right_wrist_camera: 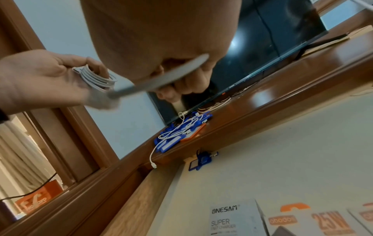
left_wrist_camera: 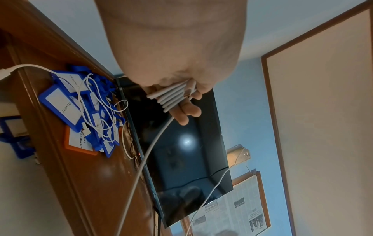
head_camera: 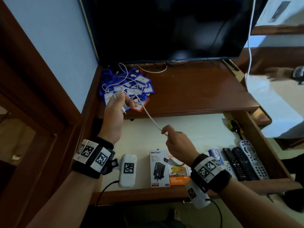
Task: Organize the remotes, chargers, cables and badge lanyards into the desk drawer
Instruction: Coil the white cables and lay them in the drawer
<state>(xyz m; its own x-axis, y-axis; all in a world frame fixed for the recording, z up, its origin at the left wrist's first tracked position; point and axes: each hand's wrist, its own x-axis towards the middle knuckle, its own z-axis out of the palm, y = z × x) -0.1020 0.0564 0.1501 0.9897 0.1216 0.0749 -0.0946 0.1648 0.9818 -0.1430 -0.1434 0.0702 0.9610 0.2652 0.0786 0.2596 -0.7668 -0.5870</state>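
Observation:
My left hand [head_camera: 122,102] grips a white cable [head_camera: 152,120] wound in several loops [left_wrist_camera: 173,97] round its fingers, above the desk's front edge. The cable's free strand runs down and right to my right hand [head_camera: 165,130], which pinches it [right_wrist_camera: 161,81] over the open drawer [head_camera: 189,129]. The coil [right_wrist_camera: 95,78] also shows in the right wrist view. Blue badge lanyards [head_camera: 131,84] lie piled on the desk's back left with thin white cables [head_camera: 115,79] tangled on top. In the drawer's front lie two charger boxes [head_camera: 158,168] and several remotes [head_camera: 243,162].
A dark TV [head_camera: 164,27] stands at the back of the wooden desk [head_camera: 197,89]. A small tool with yellow handles [head_camera: 236,127] lies at the drawer's back right, and a blue badge [right_wrist_camera: 199,161] at its back left. A wall closes the left side.

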